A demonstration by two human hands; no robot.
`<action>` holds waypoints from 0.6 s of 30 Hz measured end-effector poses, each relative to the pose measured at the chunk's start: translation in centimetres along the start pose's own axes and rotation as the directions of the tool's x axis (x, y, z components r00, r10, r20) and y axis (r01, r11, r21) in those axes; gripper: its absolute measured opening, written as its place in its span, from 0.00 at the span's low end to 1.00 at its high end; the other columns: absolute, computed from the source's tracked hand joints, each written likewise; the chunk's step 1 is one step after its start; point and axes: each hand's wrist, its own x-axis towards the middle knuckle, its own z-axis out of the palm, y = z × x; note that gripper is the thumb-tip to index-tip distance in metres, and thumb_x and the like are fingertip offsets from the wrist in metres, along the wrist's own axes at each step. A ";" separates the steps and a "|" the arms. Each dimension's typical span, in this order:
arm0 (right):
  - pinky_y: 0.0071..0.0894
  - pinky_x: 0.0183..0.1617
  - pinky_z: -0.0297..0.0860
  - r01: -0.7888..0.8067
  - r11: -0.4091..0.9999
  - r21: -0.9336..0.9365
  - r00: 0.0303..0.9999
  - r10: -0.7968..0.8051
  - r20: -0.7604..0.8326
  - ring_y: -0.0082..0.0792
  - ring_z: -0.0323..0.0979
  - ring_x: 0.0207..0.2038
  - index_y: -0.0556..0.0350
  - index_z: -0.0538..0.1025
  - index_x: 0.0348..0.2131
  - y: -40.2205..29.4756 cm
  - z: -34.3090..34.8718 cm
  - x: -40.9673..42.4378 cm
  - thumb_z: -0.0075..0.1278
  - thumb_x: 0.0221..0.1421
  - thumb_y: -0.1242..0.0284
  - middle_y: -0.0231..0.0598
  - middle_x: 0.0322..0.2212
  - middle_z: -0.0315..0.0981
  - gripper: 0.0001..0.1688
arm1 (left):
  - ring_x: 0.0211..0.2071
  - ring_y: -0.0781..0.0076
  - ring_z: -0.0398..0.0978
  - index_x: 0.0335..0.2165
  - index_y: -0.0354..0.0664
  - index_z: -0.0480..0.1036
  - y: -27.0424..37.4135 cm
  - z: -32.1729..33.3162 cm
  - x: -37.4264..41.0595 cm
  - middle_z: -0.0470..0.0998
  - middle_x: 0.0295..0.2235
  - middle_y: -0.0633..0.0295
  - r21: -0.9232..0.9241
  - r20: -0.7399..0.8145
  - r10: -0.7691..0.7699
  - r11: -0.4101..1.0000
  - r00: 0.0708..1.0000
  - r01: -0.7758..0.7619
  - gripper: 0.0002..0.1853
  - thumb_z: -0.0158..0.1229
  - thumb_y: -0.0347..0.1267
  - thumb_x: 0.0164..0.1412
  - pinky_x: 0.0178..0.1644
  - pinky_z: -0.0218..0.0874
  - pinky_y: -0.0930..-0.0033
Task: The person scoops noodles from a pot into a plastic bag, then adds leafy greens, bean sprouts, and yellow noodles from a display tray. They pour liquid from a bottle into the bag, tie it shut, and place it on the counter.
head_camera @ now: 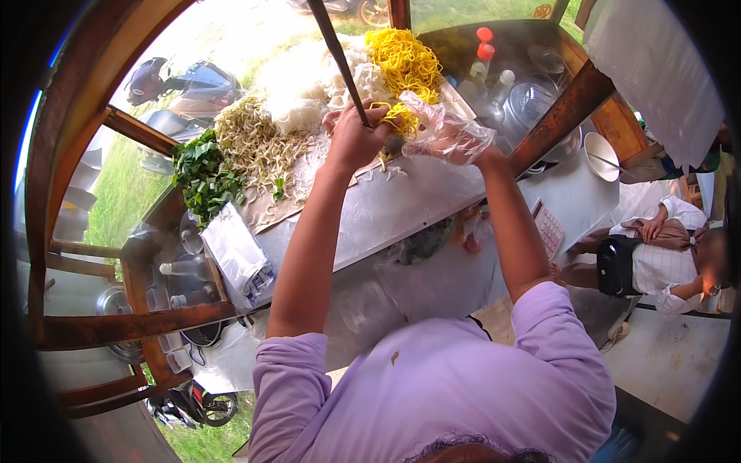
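My left hand (pixel 358 134) grips a small bunch of yellow noodles (pixel 403 120) beside a clear plastic bag (pixel 431 130). Around my right hand (pixel 457 142) the thin bag is bunched, and its fingers are partly hidden by the plastic. Behind both hands rises a heap of yellow noodles (pixel 405 61), with white rice noodles (pixel 353 75) to its left. Bean sprouts (pixel 257 147) and chopped green leaves (pixel 208 173) lie farther left on brown paper (pixel 263 211).
A dark wooden post (pixel 338 52) crosses in front of the food. Bottles with red caps (pixel 485 52), a metal pot lid (pixel 529 107), a white bowl with a spoon (pixel 601 156) and a calculator (pixel 547 228) are right. A pack of plastic bags (pixel 237 252) lies left. Another person sits far right.
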 end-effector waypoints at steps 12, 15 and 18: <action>0.44 0.60 0.62 0.256 0.860 -0.441 0.967 -0.228 0.118 0.39 0.66 0.55 0.53 0.68 0.56 -2.1 5.3 0.8 0.47 0.56 0.71 0.42 0.53 0.67 0.27 | 0.46 0.53 0.72 0.37 0.44 0.74 -2.0 0.6 -1.1 0.77 0.37 0.53 -0.025 -0.097 0.014 1.000 0.995 -0.017 0.15 0.58 0.38 0.52 0.56 0.48 0.51; 0.49 0.61 0.60 0.334 0.899 -0.282 0.942 -0.313 0.120 0.43 0.66 0.55 0.52 0.69 0.55 -3.0 3.8 -1.3 0.48 0.56 0.68 0.43 0.52 0.68 0.27 | 0.52 0.54 0.71 0.53 0.42 0.67 0.9 -0.9 -1.9 0.76 0.46 0.49 0.006 -0.124 0.069 0.998 0.990 -0.068 0.29 0.59 0.38 0.52 0.58 0.47 0.53; 0.52 0.61 0.58 0.327 0.911 -0.251 0.945 -0.317 0.083 0.42 0.67 0.53 0.46 0.72 0.49 -2.5 3.6 -1.2 0.49 0.56 0.62 0.39 0.47 0.71 0.22 | 0.54 0.54 0.70 0.60 0.42 0.61 0.0 -2.5 -2.4 0.75 0.49 0.49 -0.021 0.007 0.064 0.998 0.998 -0.064 0.37 0.61 0.39 0.52 0.60 0.48 0.54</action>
